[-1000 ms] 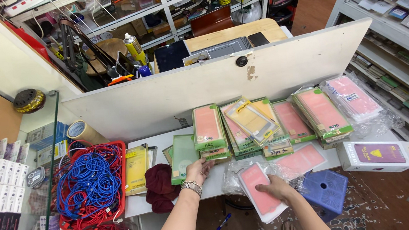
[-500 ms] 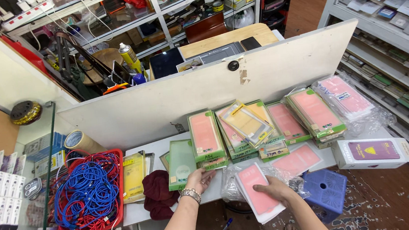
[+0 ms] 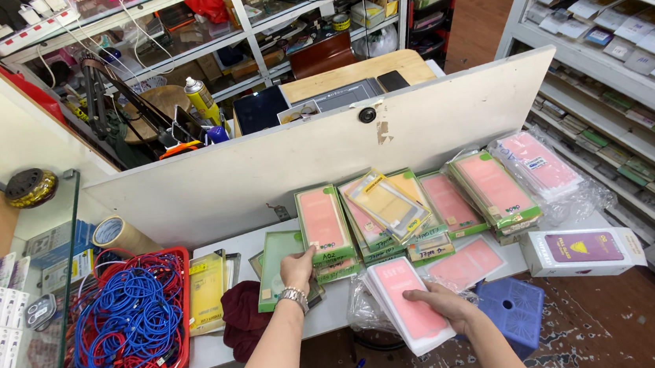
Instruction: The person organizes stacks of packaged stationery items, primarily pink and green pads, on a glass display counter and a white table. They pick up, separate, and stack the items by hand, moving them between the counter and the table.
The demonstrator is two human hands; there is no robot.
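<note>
My left hand (image 3: 296,269), with a metal watch on the wrist, rests on a green-edged flat packet (image 3: 277,262) on the white counter, next to a stack of pink-faced green boxes (image 3: 323,222). My right hand (image 3: 442,305) holds a thick stack of pink packets in clear sleeves (image 3: 406,302) at the counter's front edge. Several more stacks of pink and green boxes (image 3: 494,188) lie in a row along the white board, one topped by a yellow-framed packet (image 3: 384,203).
A red basket of blue cables (image 3: 130,323) sits at the left beside yellow packets (image 3: 207,291) and a dark red cloth (image 3: 243,320). A white box with a purple face (image 3: 582,251) lies at the right. A blue stool (image 3: 514,310) stands below. Shelves flank both sides.
My right hand has brought the pink packet stack slightly left and closer to the counter. My left hand stays on the green packet. The view has shifted a little.
</note>
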